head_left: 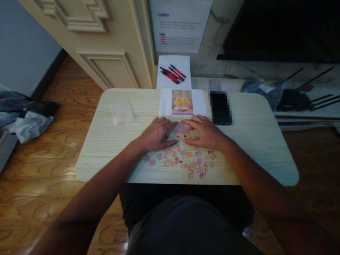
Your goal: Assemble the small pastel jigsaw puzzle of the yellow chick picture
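My left hand (157, 134) and my right hand (204, 132) lie flat on a small light wooden table (111, 152), side by side, with fingers spread. Between them sits a partly joined patch of jigsaw puzzle (182, 134) showing a yellow cartoon figure; both hands touch its edges. Several loose pastel puzzle pieces (183, 161) are scattered just nearer to me. A reference picture (182, 102) of the same yellow figure lies on white paper beyond the hands.
A dark phone (220, 108) lies right of the picture. A clear plastic bag (121, 111) rests on the table's left. Red and black pens (172, 74) sit on white paper behind the table. Bags lie on the wooden floor at left.
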`<state>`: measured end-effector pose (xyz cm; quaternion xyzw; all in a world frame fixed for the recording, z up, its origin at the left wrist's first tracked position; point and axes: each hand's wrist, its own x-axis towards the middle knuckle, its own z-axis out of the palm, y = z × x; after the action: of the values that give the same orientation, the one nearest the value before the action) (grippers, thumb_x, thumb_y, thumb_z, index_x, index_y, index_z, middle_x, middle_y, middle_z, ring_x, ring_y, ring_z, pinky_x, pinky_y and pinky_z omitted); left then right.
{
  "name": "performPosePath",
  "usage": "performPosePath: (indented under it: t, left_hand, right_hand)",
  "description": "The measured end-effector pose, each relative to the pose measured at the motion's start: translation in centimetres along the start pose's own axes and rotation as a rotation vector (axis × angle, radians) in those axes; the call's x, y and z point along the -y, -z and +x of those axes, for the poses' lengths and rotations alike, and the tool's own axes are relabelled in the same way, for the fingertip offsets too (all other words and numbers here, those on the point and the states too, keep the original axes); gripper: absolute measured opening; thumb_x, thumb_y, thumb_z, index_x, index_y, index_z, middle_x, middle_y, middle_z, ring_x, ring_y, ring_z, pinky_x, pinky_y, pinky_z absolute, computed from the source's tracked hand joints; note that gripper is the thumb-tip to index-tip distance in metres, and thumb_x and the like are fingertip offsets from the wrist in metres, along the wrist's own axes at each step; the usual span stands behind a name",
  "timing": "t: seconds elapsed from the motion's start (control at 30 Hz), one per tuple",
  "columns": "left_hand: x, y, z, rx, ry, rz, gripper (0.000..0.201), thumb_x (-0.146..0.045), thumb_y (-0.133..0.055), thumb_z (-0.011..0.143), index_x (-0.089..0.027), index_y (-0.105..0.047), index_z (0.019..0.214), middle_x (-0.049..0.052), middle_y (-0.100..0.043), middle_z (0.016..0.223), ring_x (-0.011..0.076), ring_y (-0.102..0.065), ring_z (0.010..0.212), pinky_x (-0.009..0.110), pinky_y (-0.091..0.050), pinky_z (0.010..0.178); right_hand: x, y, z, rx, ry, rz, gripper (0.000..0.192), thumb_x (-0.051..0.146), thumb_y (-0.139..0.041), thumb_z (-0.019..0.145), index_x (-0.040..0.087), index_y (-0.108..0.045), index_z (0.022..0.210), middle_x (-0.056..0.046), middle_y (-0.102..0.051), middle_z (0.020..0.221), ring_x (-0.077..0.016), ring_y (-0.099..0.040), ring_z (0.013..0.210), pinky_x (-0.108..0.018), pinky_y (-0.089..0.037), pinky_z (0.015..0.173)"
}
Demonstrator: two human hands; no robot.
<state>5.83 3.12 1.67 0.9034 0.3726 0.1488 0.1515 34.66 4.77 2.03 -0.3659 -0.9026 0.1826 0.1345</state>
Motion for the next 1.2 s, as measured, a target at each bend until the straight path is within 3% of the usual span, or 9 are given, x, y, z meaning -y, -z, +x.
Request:
performPosePath:
  t: [0.27, 0.43, 1.03, 1.13, 1.2]
  left_hand:
    - [-0.1, 0.0, 0.3, 0.029, 0.029, -0.014, 0.072, -0.054, -0.071, 0.103, -0.008, -0.062, 0.157, 0.014, -0.075, 0.106, 0.0352, -0.067, 0.109, 0.05, -0.047, 0.101]
    - [-0.1, 0.1, 0.3, 0.015, 0.019, -0.023, 0.065, -0.054, -0.072, 0.103, -0.012, -0.067, 0.152, 0.013, -0.075, 0.105, 0.033, -0.068, 0.106, 0.048, -0.048, 0.1]
    - [1.4, -0.7, 0.3, -0.023, 0.003, -0.117, 0.066, -0.059, -0.084, 0.098, -0.017, -0.072, 0.148, 0.011, -0.076, 0.104, 0.0311, -0.07, 0.107, 0.047, -0.052, 0.1]
    - [1.8, -0.7, 0.2, -0.058, -0.016, -0.173, 0.061, -0.056, -0.083, 0.099, -0.018, -0.073, 0.146, 0.008, -0.075, 0.097, 0.0275, -0.069, 0.098, 0.044, -0.054, 0.096]
    - [1.9, -0.5, 0.1, -0.091, -0.026, -0.218, 0.051, -0.047, -0.079, 0.103, -0.018, -0.075, 0.143, 0.006, -0.073, 0.091, 0.0244, -0.068, 0.091, 0.041, -0.055, 0.091]
  right_hand:
    - [0.1, -0.2, 0.2, -0.016, -0.02, 0.027, 0.067, 0.054, -0.084, 0.096, 0.023, -0.066, 0.152, -0.013, -0.072, 0.124, -0.036, -0.066, 0.116, -0.052, -0.05, 0.106]
    - [0.1, -0.2, 0.2, -0.017, -0.032, 0.063, 0.064, 0.053, -0.086, 0.095, 0.025, -0.067, 0.15, -0.011, -0.072, 0.123, -0.0354, -0.066, 0.116, -0.051, -0.049, 0.106]
    - [-0.2, -0.1, 0.1, -0.011, -0.041, 0.121, 0.066, 0.047, -0.091, 0.093, 0.026, -0.067, 0.15, -0.01, -0.071, 0.118, -0.0357, -0.067, 0.118, -0.053, -0.051, 0.11]
    - [-0.5, 0.1, 0.0, -0.055, -0.024, 0.188, 0.058, 0.045, -0.085, 0.097, 0.027, -0.067, 0.15, -0.009, -0.072, 0.113, -0.0342, -0.067, 0.116, -0.051, -0.053, 0.108]
    - [-0.9, 0.1, 0.0, -0.106, -0.023, 0.249, 0.046, 0.042, -0.079, 0.1, 0.026, -0.071, 0.143, -0.007, -0.072, 0.106, -0.0301, -0.069, 0.105, -0.046, -0.055, 0.098]
